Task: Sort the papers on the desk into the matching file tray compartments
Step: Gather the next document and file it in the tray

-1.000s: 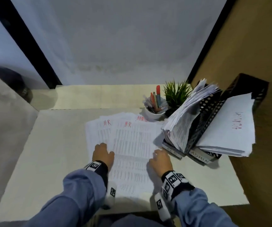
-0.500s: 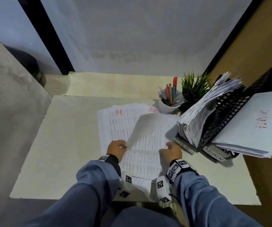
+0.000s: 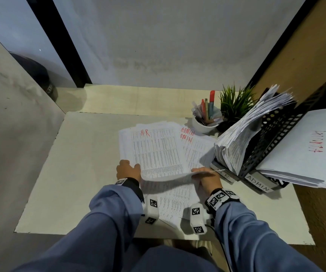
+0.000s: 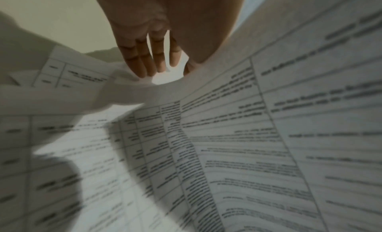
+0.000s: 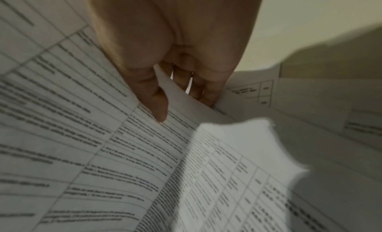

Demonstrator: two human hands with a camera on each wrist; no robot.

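Observation:
A loose pile of printed papers (image 3: 158, 152) lies mid-desk; its top page is marked HR in red, and pages marked ADMIN (image 3: 192, 142) fan out to the right. Both hands hold one printed sheet (image 3: 170, 178) just above the pile's near end, bowed and seen almost edge-on. My left hand (image 3: 128, 168) pinches its left edge, thumb behind the paper (image 4: 165, 72). My right hand (image 3: 205, 172) pinches the right edge, thumb on top and fingers under (image 5: 181, 108). The black mesh file tray (image 3: 272, 138) stands at right, both compartments stuffed with paper.
White labels HR (image 3: 223, 173) and ADMIN (image 3: 258, 185) sit on the tray's front. A white cup of pens (image 3: 205, 120) and a small green plant (image 3: 234, 105) stand behind the pile. Walls close in at left, back and right. The desk's left half (image 3: 76, 163) is bare.
Both hands lay on the pile a second ago. The left hand then peeled up the top sheet's left edge, and now both hands hold that sheet off the pile.

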